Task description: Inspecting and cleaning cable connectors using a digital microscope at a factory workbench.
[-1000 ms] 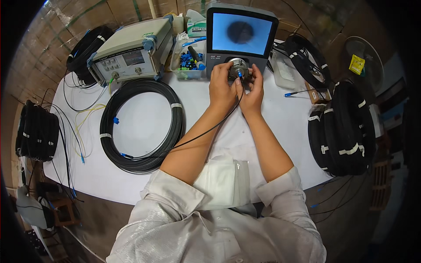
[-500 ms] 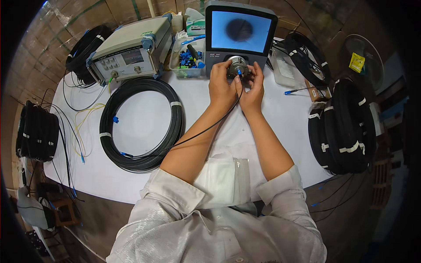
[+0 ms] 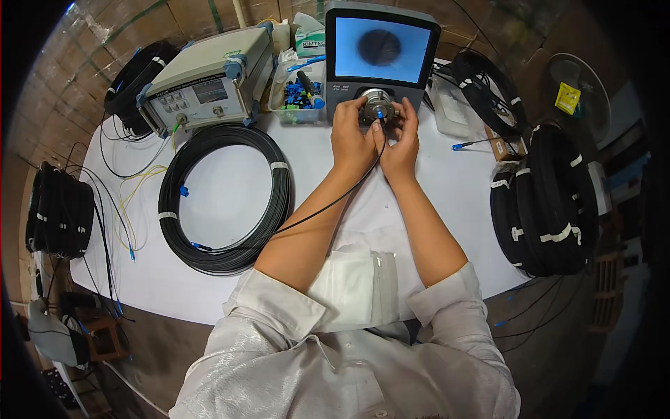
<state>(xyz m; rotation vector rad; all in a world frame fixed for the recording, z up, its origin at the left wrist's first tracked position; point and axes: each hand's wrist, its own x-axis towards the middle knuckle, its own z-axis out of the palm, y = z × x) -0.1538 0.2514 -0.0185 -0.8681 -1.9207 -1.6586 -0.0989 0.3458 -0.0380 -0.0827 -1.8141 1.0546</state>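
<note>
Both hands (image 3: 377, 136) apparently press a blue connector (image 3: 380, 114) into the inspection scope (image 3: 379, 59).

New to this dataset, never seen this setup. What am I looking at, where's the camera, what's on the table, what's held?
There is no robot: one person works with bare hands. The single picture comes from a fisheye camera on the person's head, looking down, so straight edges bend. The left hand and right hand meet at a round metal port on a grey screen unit, pinching a blue plug on a thin black cable. That cable runs from a large black coil on the white table. A beige instrument box stands at the back left, and more black coils lie to the right.
</note>
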